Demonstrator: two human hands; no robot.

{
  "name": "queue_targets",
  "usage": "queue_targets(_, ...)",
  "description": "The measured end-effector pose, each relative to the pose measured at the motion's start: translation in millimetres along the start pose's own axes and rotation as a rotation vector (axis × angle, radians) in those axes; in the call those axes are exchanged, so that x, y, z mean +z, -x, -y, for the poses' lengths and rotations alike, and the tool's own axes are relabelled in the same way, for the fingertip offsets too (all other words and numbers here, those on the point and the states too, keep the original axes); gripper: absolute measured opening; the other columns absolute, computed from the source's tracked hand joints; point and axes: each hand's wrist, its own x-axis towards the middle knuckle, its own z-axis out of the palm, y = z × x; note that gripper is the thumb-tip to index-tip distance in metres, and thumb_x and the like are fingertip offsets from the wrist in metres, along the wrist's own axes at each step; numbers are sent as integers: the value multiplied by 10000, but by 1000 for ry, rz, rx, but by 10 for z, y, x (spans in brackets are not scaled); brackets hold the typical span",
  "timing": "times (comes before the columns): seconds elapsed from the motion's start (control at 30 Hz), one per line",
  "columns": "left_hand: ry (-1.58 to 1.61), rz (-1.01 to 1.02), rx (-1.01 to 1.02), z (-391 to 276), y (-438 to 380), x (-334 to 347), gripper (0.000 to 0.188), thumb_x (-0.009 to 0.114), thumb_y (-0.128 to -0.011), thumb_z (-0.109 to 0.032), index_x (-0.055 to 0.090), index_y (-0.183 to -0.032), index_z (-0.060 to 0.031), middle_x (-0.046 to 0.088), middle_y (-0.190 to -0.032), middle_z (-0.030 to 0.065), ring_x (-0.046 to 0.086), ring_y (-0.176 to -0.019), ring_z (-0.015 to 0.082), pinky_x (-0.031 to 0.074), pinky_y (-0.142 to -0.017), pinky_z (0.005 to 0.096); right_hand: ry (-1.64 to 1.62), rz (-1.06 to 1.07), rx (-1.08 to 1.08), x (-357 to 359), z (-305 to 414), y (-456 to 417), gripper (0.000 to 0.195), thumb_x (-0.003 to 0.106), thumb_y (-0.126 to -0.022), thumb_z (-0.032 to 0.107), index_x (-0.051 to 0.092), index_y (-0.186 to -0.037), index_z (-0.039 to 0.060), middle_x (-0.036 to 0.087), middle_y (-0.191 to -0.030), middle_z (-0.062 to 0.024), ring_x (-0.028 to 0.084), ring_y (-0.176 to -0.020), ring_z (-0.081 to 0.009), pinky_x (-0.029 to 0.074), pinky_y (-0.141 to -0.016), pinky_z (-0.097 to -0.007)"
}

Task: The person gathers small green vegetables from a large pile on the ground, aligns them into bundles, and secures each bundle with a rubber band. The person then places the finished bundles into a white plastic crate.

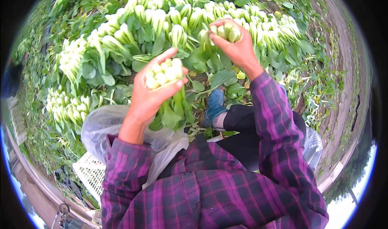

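Observation:
My left hand (148,92) is wrapped around a bunch of bok choy (165,72), its pale stem bases facing up and its green leaves hanging below the palm. Farther out and to the right, my right hand (236,47) grips a smaller cluster of bok choy (227,31) by the stems, bases pointing up. Beyond both hands, harvested bok choy (157,19) lies in a wide curved row, white stems outward and leaves toward me. Part of that row is hidden behind my right hand.
White plastic crates (89,171) stand at my left side. Clear plastic sheeting (106,122) covers my left knee. My blue shoe (214,107) rests among loose leaves. Another stack of bok choy (68,107) lies to the left, and a dirt track (345,77) runs along the right.

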Motion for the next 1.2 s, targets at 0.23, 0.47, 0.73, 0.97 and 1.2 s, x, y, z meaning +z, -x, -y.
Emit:
queue_targets(0.23,6,81,122,-148,198,-27,641,688,-802,-90,482,-1396,39,670,-1123,140,671,-983,220,519,-930,338,-315,49,-17,415,794,577,204,724,-868,28,653,-1059,27,684,-1037,-23,613,-953,-73,506,-849,-253)
queue_targets(0.47,-17,20,181,-241,525,175,609,683,-801,-88,504,-1367,47,671,-1119,139,667,-990,221,525,-925,344,-381,80,-84,474,1111,848,187,693,-895,15,655,-1079,11,695,-951,-12,621,-859,-62,520,-765,-235)
queue_targets(0.73,31,30,274,-310,755,356,528,685,-832,10,538,-1339,38,680,-1092,99,682,-940,183,550,-871,310,-548,128,-80,401,1208,1004,206,684,-919,41,639,-1117,9,680,-949,1,613,-842,-58,503,-805,-237)
queue_targets(0.97,-3,69,280,-414,824,447,560,689,-826,5,523,-1360,44,679,-1121,110,680,-952,189,544,-882,309,-551,4,-155,399,1303,1080,172,683,-921,36,623,-1080,7,690,-971,-15,626,-859,-61,521,-772,-237)
queue_targets(1.2,-163,-120,498,-480,821,559,616,723,-802,-16,504,-1374,46,647,-1216,118,641,-1057,169,504,-958,307,-293,-39,-259,315,1549,1139,199,686,-900,11,659,-1096,34,676,-1029,-4,610,-925,-79,490,-841,-239)
